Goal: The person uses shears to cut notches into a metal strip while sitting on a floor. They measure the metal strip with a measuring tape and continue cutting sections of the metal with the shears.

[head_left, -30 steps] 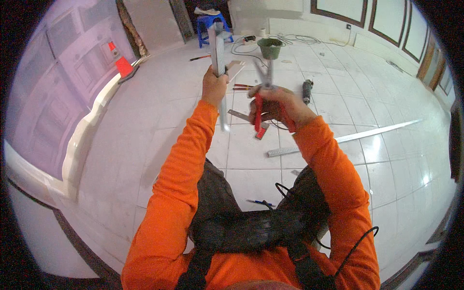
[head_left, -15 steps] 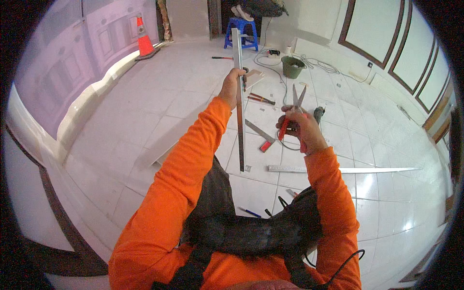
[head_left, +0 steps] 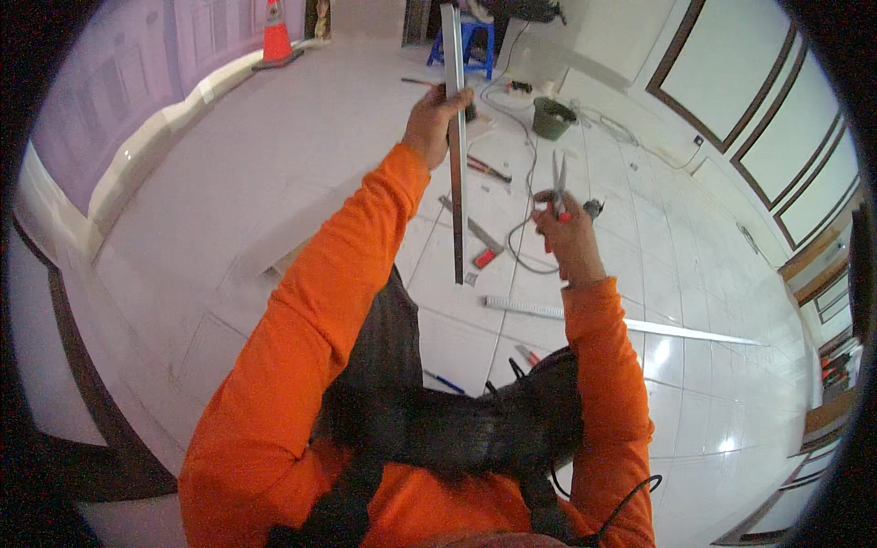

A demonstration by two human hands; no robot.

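My left hand [head_left: 434, 126] is raised, closed around a long metal profile [head_left: 458, 206] held upright, with something dark, unclear, just behind its fingers. To its right and lower, my right hand [head_left: 575, 242] grips red-handled tin snips [head_left: 558, 172], blades pointing up and only slightly apart. The snips and profile are apart. On the tiles beneath lie a square tool with a red stock [head_left: 484, 258], pliers [head_left: 489, 169], a dark power tool [head_left: 594, 208] partly behind my right hand, and a long perforated metal strip [head_left: 685, 334] crossing under my right forearm.
A green bucket [head_left: 554, 121], loose grey cables [head_left: 512, 103] and a blue stool [head_left: 480, 57] stand or lie ahead. An orange cone [head_left: 276, 41] is by the purple-covered wall [head_left: 110, 119] at left. Panelled walls [head_left: 713, 73] run along the right. A blue pen [head_left: 443, 380] lies near my legs.
My left hand and the profile sit higher in view. My right hand has moved right from a second ago, and the snips' blades are closer together. The view itself has shifted.
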